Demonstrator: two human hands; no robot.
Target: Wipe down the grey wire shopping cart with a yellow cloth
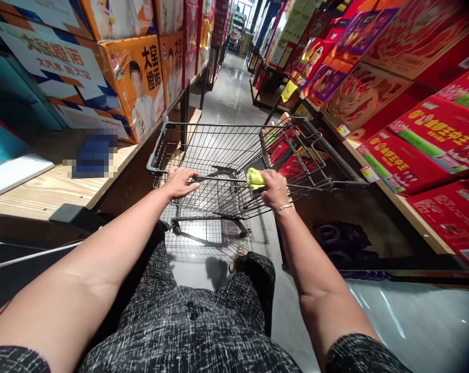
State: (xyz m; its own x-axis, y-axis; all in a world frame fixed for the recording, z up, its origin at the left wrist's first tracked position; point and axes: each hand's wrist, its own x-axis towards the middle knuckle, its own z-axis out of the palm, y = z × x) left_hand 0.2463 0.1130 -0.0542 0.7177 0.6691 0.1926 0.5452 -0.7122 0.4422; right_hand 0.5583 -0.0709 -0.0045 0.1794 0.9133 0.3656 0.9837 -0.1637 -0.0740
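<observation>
A black wire shopping cart (pixel 218 147) stands sideways across the aisle in front of me, its handle end at the right. My left hand (pixel 180 182) is on the near top rim by the left corner, with the rim wire running between thumb and fingers. Bunched in my right hand (pixel 275 189) is a yellow-green cloth (pixel 255 179), held at the same rim farther right. The fingers of the right hand are wrapped round the cloth, and a bracelet (pixel 283 208) circles that wrist. The cart's basket shows bare wire mesh, with the floor visible through it.
Orange cartons (pixel 135 88) are stacked on the left wooden shelf (pixel 28 207). Red gift boxes (pixel 421 140) fill the right shelf, whose edge comes close to the cart handle (pixel 335 150). A white cable (pixel 32 255) hangs at lower left. The tiled aisle (pixel 234 77) runs on beyond the cart.
</observation>
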